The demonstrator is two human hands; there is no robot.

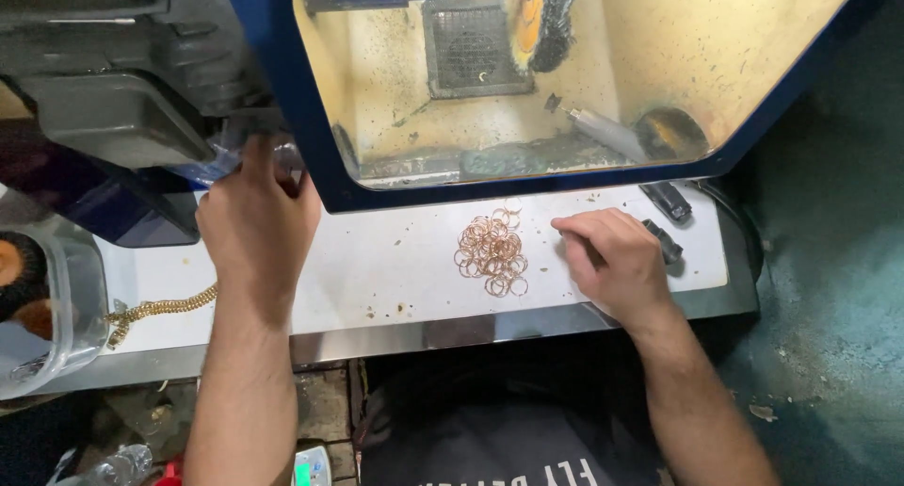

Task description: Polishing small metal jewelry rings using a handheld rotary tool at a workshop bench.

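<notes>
A pile of several thin copper-coloured rings [492, 248] lies on the white bench top [377, 269]. My right hand [617, 260] rests on the bench just right of the pile, fingers curled, index finger pointing toward the rings. Whether it pinches anything is hidden. My left hand [256, 218] reaches up to the left side of the blue-framed polishing cabinet [311, 137] and touches a crumpled clear plastic piece [226, 161] there; its fingertips are hidden.
A gold chain [155, 312] lies at the bench's left. A clear plastic tub [52, 307] with brushes stands at the far left. Two small black parts [667, 203] sit beside my right hand. Inside the cabinet window is a dark buffing wheel [551, 20].
</notes>
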